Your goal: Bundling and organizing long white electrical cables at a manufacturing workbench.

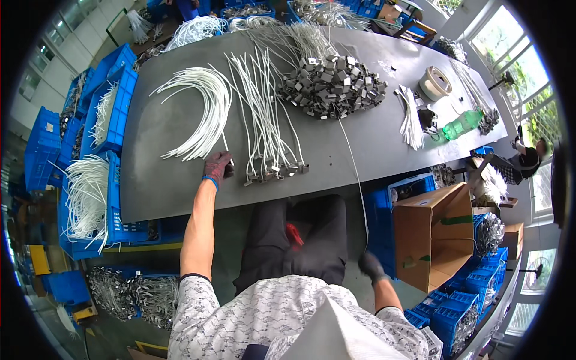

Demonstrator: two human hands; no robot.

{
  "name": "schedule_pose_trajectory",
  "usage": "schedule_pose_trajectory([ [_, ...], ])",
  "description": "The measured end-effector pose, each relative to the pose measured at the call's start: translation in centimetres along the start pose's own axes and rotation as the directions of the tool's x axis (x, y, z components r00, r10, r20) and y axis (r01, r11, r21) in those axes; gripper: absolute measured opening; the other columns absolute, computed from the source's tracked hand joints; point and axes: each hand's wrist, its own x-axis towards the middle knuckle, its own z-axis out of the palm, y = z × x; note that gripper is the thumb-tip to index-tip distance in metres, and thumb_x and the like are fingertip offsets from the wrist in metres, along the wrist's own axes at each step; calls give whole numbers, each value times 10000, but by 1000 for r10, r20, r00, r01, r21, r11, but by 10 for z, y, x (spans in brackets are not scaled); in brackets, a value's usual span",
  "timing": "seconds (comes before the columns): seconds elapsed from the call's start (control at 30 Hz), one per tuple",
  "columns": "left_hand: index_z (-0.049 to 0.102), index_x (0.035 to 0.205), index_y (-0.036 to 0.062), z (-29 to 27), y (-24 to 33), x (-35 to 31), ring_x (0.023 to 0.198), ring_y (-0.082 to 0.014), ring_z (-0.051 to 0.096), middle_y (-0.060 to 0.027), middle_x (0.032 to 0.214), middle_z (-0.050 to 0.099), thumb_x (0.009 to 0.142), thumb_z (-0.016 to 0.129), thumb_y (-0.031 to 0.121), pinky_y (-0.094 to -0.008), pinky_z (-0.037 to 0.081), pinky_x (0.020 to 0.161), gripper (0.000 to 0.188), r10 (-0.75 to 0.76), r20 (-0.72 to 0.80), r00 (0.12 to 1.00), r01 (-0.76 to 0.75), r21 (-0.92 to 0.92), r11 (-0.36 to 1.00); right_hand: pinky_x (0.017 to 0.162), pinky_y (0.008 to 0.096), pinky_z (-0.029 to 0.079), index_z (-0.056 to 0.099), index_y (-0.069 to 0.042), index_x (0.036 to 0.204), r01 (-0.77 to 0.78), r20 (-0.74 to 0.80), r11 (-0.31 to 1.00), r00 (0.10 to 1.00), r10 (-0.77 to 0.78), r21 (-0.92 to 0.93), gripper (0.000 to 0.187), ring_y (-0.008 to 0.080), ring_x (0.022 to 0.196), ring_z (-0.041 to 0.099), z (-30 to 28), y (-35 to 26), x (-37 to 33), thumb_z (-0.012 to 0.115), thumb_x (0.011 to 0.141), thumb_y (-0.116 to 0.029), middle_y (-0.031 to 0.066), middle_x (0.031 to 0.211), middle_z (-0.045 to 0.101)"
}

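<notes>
My left hand (218,166), in a dark red and grey glove, is closed near the table's front edge. A white wire from the curved bundle of white wires (204,111) runs into its fingers. Down at my right side, beside the blue crate, my right hand (373,268) wears a dark glove and looks closed. A long thin white wire (359,180) drops over the table edge from the pile of black blocks (336,87) to its fingers. Between my left hand and that pile lies a straighter set of white wires (264,114) with dark end pieces.
The grey table (174,186) spans the space ahead. A green bottle (463,125), a tape roll (435,83) and a short wire bundle (411,120) lie on its right. A cardboard box (432,234) stands near my right arm. Blue crates of wires (111,198) line the left.
</notes>
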Motion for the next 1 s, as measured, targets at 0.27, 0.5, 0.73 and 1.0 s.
schedule_pose_trajectory([
  [0.27, 660, 1071, 54, 183, 24, -81, 671, -173, 657, -71, 872, 671, 888, 709, 204, -327, 557, 574, 242, -27, 360, 932, 78, -128, 989, 806, 505, 509, 659, -46, 1014, 180, -391, 965, 916, -93, 191, 218, 459, 944, 632, 34, -58, -59, 478, 936, -137, 253, 954, 670],
  [0.5, 615, 1005, -3, 286, 10, -83, 751, -263, 720, -138, 884, 693, 918, 690, 131, -439, 646, 722, 176, 146, 347, 926, 104, -607, 788, 788, 495, 530, 660, -72, 1010, 210, -373, 977, 904, -209, -39, 198, 425, 951, 651, -32, -126, -31, 494, 921, -134, 226, 946, 674],
  [0.73, 609, 984, 12, 246, 83, -70, 645, -215, 698, -109, 822, 706, 981, 592, 140, -375, 617, 599, 129, 478, -92, 873, -460, -476, 750, 815, 489, 543, 681, -73, 997, 17, -172, 997, 985, -31, -82, 205, 411, 980, 667, -6, -70, -43, 526, 887, -152, 229, 995, 694],
  [1.0, 682, 1000, 5, 220, 26, -74, 824, -204, 707, -103, 908, 735, 931, 633, 200, -352, 563, 769, 213, 738, 554, 386, -886, 444, 130, 826, 473, 544, 702, -70, 1013, 102, -194, 995, 975, -105, -25, 220, 409, 987, 666, -7, -78, -42, 593, 838, -146, 216, 987, 703],
])
